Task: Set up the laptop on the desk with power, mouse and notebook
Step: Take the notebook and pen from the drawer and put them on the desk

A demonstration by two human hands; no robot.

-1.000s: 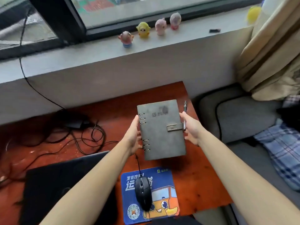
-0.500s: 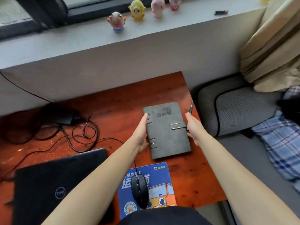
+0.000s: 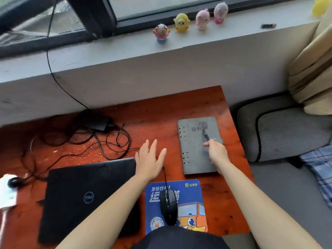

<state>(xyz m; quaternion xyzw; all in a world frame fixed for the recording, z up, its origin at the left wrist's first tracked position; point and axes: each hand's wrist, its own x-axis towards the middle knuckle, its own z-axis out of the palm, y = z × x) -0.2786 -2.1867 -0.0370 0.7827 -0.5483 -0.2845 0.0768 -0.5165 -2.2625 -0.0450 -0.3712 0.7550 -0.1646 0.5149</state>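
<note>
The grey ring-bound notebook (image 3: 198, 145) lies flat and closed near the desk's (image 3: 161, 112) right edge, just beyond the blue mouse pad (image 3: 192, 198). Half a second ago both hands gripped its sides; now the left hand (image 3: 150, 161) hovers off it with fingers spread, while the right hand (image 3: 216, 152) pinches a pen (image 3: 205, 134) over the cover. Bare wood shows between notebook and closed laptop (image 3: 86, 196).

Notebook (image 3: 196, 155) lies under my right hand (image 3: 216, 153); laptop (image 3: 86, 196) left of my left hand (image 3: 150, 162), mouse (image 3: 168, 206) between my forearms.
</note>
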